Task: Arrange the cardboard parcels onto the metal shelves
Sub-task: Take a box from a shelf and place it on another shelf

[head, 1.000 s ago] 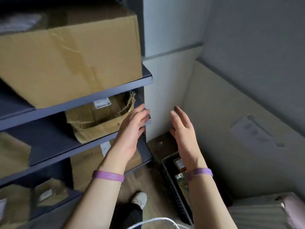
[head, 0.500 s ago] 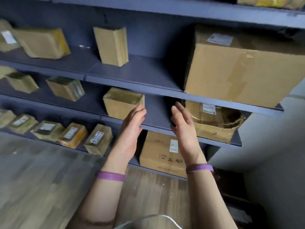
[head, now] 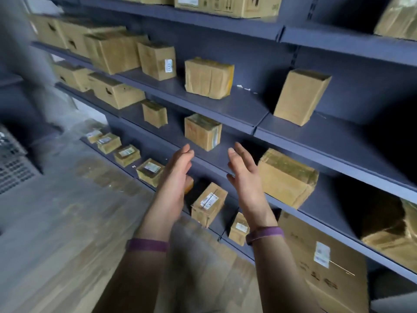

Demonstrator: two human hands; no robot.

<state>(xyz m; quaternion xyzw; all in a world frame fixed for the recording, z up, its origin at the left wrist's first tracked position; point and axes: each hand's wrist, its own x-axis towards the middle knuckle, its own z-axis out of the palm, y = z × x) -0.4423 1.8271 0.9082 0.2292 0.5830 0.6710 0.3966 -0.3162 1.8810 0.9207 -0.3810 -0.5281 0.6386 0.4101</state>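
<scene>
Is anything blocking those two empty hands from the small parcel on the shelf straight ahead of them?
Nothing visible. The left hand and right hand are open, and only bare shelf lies before the small parcel.

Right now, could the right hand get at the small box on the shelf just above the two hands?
Probably yes. The right hand is open and empty, its fingers pointing up toward the small box, which stands alone near the front edge of the shelf. Nothing lies between them.
</scene>
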